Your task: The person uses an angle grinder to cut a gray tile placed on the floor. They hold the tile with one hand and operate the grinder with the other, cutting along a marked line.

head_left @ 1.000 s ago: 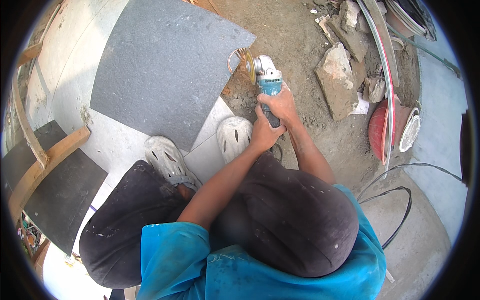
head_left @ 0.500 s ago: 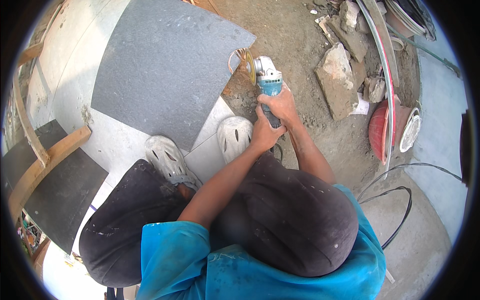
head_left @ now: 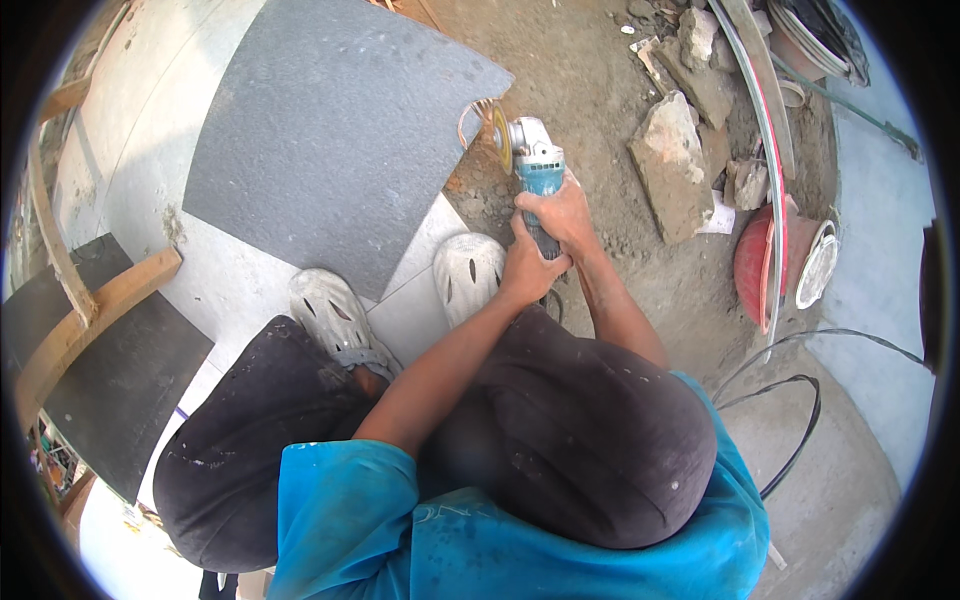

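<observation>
Both my hands are wrapped round a teal angle grinder (head_left: 541, 175) with a silver head and a yellowish cutting disc (head_left: 502, 138). My right hand (head_left: 562, 212) grips the teal body, and my left hand (head_left: 531, 262) holds the dark rear end, nearer to me. The disc stands upright beside the notched right edge of a large dark grey tile (head_left: 340, 140). Whether it touches the tile, I cannot tell. Several thin copper-coloured wires (head_left: 480, 110) stick out at that notch.
Under the grey tile lie pale floor tiles (head_left: 405, 320); bare dirt stretches to the right. Broken slabs (head_left: 668, 160), a long metal straightedge (head_left: 768, 130) and a red bowl (head_left: 752, 265) sit by the wall. A black cable (head_left: 815, 420) loops at right. Wooden bars (head_left: 95, 320) cross another dark tile (head_left: 130, 390).
Almost nothing differs: the view has shifted very slightly, while both hands, the grinder and the tile keep their places.
</observation>
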`<state>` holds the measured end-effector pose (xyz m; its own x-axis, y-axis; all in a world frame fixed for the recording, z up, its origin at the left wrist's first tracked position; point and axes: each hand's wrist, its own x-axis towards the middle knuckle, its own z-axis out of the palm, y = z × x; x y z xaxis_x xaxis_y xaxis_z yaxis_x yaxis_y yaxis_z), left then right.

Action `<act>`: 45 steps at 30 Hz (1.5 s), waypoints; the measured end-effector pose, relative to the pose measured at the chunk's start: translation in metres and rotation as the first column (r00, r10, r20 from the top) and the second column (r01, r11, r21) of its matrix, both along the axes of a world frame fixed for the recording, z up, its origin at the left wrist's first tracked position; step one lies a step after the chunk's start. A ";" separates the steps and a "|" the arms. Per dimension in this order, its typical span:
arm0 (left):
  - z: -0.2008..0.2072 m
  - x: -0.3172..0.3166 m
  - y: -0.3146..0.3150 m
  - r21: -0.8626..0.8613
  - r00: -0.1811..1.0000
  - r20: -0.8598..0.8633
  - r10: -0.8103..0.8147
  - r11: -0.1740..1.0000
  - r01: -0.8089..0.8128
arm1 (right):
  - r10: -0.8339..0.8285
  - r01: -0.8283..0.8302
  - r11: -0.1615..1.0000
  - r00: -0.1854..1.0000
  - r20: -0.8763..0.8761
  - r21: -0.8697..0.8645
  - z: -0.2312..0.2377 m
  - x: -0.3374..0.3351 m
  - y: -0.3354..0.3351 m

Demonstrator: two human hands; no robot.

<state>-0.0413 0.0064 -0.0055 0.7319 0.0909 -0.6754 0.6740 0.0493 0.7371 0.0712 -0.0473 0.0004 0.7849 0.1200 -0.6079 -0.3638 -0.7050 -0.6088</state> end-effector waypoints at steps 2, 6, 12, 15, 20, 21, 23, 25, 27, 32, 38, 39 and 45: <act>-0.002 -0.002 -0.002 0.005 1.000 0.026 0.017 1.000 -0.017 | -0.004 0.004 1.000 1.000 -0.004 0.025 0.004 0.000 0.002; -0.002 -0.001 -0.002 -0.007 1.000 0.016 0.016 1.000 -0.016 | -0.005 0.004 1.000 1.000 0.001 0.021 0.003 -0.001 0.002; -0.005 -0.002 -0.002 0.025 1.000 0.019 0.018 1.000 -0.019 | 0.022 -0.022 1.000 0.999 0.023 0.002 0.002 0.000 0.004; -0.005 0.000 -0.004 0.024 0.999 0.030 0.020 0.999 -0.021 | 0.021 -0.020 1.000 0.999 0.025 -0.018 0.002 0.001 0.002; -0.006 -0.001 -0.001 0.008 0.999 0.035 0.027 1.000 -0.027 | 0.022 -0.021 0.999 0.999 0.027 -0.037 0.004 0.001 0.006; -0.006 -0.002 -0.001 0.007 0.999 0.038 0.029 1.000 -0.030 | 0.022 -0.021 0.999 0.999 0.030 -0.034 0.004 0.001 0.005; -0.006 -0.002 -0.002 0.008 0.998 0.046 0.034 0.999 -0.034 | 0.022 -0.021 0.999 0.999 0.037 -0.027 0.003 0.000 0.005; -0.006 -0.001 -0.001 0.012 0.999 0.038 0.024 1.000 -0.024 | 0.017 -0.016 0.999 0.999 0.029 -0.036 0.004 0.000 0.005; -0.007 -0.002 -0.002 0.024 0.999 0.028 0.023 0.999 -0.024 | 0.018 -0.017 0.999 1.000 0.024 -0.042 0.004 0.000 0.006; -0.012 -0.002 -0.006 0.032 0.999 0.031 0.013 0.999 -0.014 | -0.020 0.020 1.000 1.000 0.017 -0.016 -0.004 0.000 0.001; -0.011 -0.002 -0.007 0.057 0.999 0.048 0.025 0.998 -0.028 | -0.012 0.012 1.000 0.999 0.032 0.011 0.002 -0.001 0.002; -0.009 -0.001 -0.005 0.040 0.999 0.035 0.014 0.999 -0.016 | -0.009 0.009 1.000 1.000 0.025 0.008 0.003 0.000 0.003; -0.004 0.001 -0.001 0.010 1.000 0.005 0.000 1.000 0.000 | 0.003 -0.003 1.000 1.000 0.011 -0.009 0.001 0.001 0.003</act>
<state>-0.0407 0.0053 -0.0096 0.7351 0.0979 -0.6708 0.6704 0.0424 0.7408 0.0719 -0.0446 0.0011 0.7914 0.1165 -0.6001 -0.3550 -0.7116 -0.6063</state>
